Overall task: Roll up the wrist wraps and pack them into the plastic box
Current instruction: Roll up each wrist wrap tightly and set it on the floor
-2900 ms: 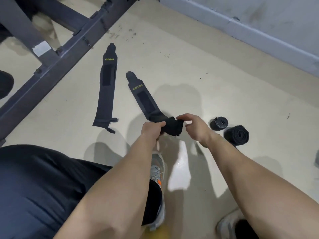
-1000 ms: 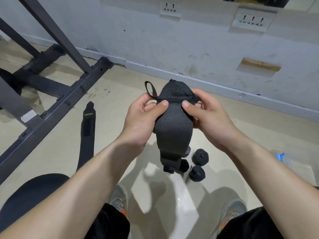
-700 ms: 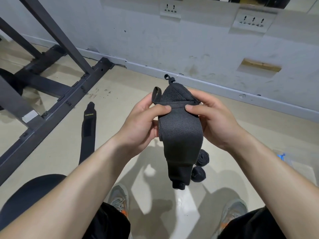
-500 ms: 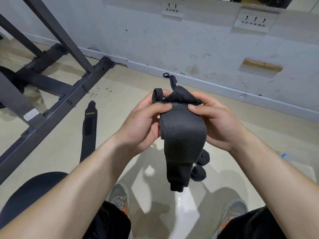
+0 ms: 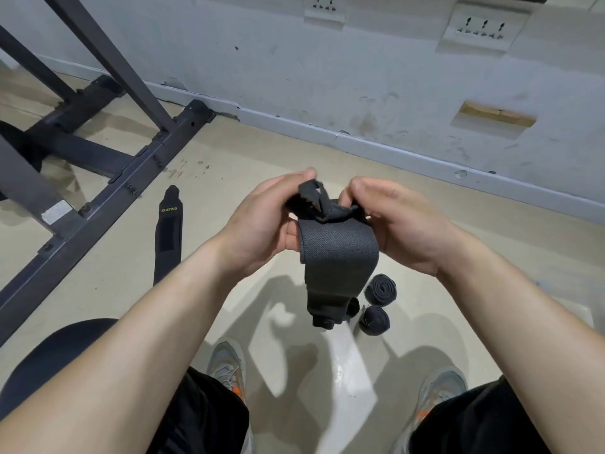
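You are holding a black wrist wrap (image 5: pixel 340 257) in mid-air above the floor (image 5: pixel 262 152). Your left grip (image 5: pixel 262 224) and right grip (image 5: pixel 399 231) are both pinching its bunched top end, and the rest is hanging down. A rolled wrap (image 5: pixel 379 289) and a second rolled wrap (image 5: pixel 375 320) are lying side by side on the floor below. A flat wrap (image 5: pixel 168 234) is lying beside the metal frame (image 5: pixel 98 208).

Bare forearms (image 5: pixel 157 322), black shorts (image 5: pixel 209 417), grey-orange sneakers (image 5: pixel 227 362)

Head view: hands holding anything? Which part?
Yes: the left hand and right hand both pinch one black wrist wrap at its bunched top end; the rest hangs free below.
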